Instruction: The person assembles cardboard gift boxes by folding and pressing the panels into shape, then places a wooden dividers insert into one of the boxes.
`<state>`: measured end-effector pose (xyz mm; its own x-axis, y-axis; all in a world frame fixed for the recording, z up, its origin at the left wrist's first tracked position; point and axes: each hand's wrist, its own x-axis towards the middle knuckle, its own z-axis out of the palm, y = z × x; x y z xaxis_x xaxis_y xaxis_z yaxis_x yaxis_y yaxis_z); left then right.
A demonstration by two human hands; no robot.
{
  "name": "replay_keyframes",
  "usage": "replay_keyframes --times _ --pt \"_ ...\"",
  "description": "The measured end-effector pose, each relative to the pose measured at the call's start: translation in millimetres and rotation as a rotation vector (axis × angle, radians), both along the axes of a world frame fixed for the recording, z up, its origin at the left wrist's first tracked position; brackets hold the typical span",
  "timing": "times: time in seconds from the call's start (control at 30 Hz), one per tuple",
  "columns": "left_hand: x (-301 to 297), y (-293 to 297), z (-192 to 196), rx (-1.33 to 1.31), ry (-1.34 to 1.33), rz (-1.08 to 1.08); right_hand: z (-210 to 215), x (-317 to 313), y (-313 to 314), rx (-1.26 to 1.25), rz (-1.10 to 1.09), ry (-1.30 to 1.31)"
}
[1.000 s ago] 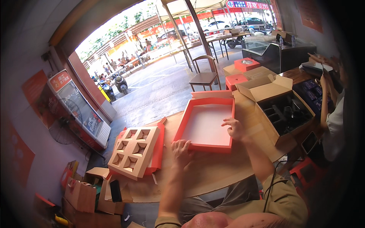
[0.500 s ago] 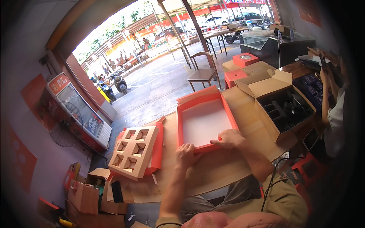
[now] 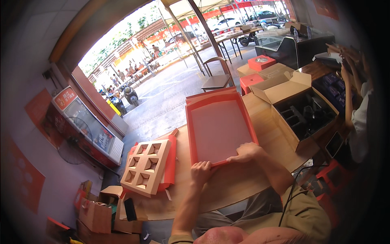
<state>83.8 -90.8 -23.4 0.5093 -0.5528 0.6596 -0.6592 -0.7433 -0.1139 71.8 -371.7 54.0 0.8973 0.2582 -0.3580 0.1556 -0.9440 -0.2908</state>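
Note:
A shallow red cardboard box (image 3: pixel 221 126) with a pale inside lies before me on the wooden table, its far end away from me. My left hand (image 3: pixel 201 172) is closed on the near wall toward its left corner, fingers curled over the rim. Toward the right corner, my right hand (image 3: pixel 249 153) grips the same wall with the thumb along its edge. Left of the box is a tan cardboard divider (image 3: pixel 148 166) with several square cells, resting on a red cardboard piece (image 3: pixel 170 162).
A dark phone (image 3: pixel 130 209) lies at the table's (image 3: pixel 183 199) near left edge. An open carton (image 3: pixel 300 118) of black items stands at the right. Another person's arm (image 3: pixel 347 91) is beyond it. Cartons (image 3: pixel 95 215) sit on the floor at the left; a wooden chair (image 3: pixel 215 81) stands past the table.
The red box appears tipped, its far end raised a little and its inside now in shade. Both hands stay on the near wall. My view has shifted slightly.

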Motion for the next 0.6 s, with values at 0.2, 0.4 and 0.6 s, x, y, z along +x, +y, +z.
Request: replay_keyframes --times 0.2,0.4,0.6 --pt "2 -4 -2 0.01 -0.076 -0.025 10 -3 -4 0.062 -0.019 -0.028" --pt "-1 -4 -7 0.037 -0.065 -0.028 -5 3 2 -0.022 -0.043 -0.076" --pt "-7 -16 27 -0.124 -0.056 -0.016 -10 1 0 0.059 -0.179 -0.155"
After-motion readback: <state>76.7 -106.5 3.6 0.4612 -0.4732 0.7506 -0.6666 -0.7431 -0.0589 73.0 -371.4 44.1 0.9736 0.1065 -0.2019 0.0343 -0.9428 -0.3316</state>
